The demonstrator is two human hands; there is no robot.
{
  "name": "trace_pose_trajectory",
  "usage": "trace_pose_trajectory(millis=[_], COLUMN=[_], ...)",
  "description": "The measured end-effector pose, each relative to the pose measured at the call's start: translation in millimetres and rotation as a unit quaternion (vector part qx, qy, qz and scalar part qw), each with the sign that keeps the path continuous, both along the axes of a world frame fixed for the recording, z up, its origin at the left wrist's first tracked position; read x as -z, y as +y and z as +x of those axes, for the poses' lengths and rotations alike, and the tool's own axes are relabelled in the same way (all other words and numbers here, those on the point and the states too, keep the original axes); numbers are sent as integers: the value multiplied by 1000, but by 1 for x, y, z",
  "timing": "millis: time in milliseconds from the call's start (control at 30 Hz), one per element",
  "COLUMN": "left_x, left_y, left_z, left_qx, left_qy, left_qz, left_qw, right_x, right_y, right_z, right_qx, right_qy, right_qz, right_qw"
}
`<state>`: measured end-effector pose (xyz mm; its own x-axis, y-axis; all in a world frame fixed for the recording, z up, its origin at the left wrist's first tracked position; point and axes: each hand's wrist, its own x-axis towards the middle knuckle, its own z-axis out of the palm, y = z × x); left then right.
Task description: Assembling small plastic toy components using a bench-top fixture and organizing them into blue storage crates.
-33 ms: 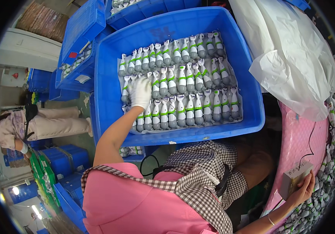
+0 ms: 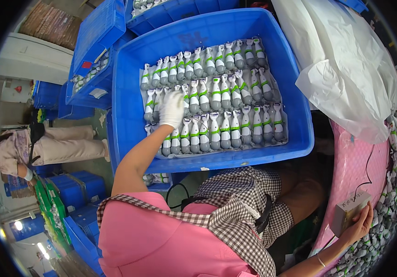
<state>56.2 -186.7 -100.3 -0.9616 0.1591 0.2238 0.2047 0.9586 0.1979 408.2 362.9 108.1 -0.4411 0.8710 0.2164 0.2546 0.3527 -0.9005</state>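
Note:
My left hand point(image 2: 171, 110), in a white glove, is over the left part of the middle row of bottle-shaped pieces point(image 2: 216, 94) in a large blue bin point(image 2: 212, 163). Each piece is white with a green band and a rounded grey end. The gloved fingers point away from me among the pieces; their tips are hidden, so I cannot see whether they grip one. Far to the right, my bare right hand point(image 2: 361, 225) is closed around a small pale cardboard box point(image 2: 346, 214), above a pink padded surface.
More such pieces lie heaped along the right edge point(image 2: 378, 244). White plastic sheeting point(image 2: 346, 74) hangs beside the bin. Other blue bins point(image 2: 94, 37) stand at the left and back. A person point(image 2: 46, 145) stands at the left beside green trays point(image 2: 53, 214).
My left hand has shifted slightly to the right along the middle row, uncovering more of the pieces at its left. The right hand and its box have stayed put.

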Motion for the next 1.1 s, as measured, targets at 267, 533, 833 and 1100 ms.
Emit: trace_pose_trajectory(millis=[267, 533, 833, 1100], left_x=[14, -20, -9, 2], left_y=[31, 78, 129, 163], left_z=[-5, 12, -17, -31], left_qx=[74, 9, 264, 300], left_qy=[3, -13, -47, -29], left_qz=[23, -3, -3, 12], left_qw=[997, 1000, 963, 953], right_x=[0, -8, -2, -23], right_y=[-4, -12, -16, -20], right_z=[-1, -1, -8, 11], right_qx=[-16, 5, -2, 49], right_qy=[11, 1, 1, -10], right_qz=[15, 13, 15, -24], right_qw=[1000, 1000, 1000, 998])
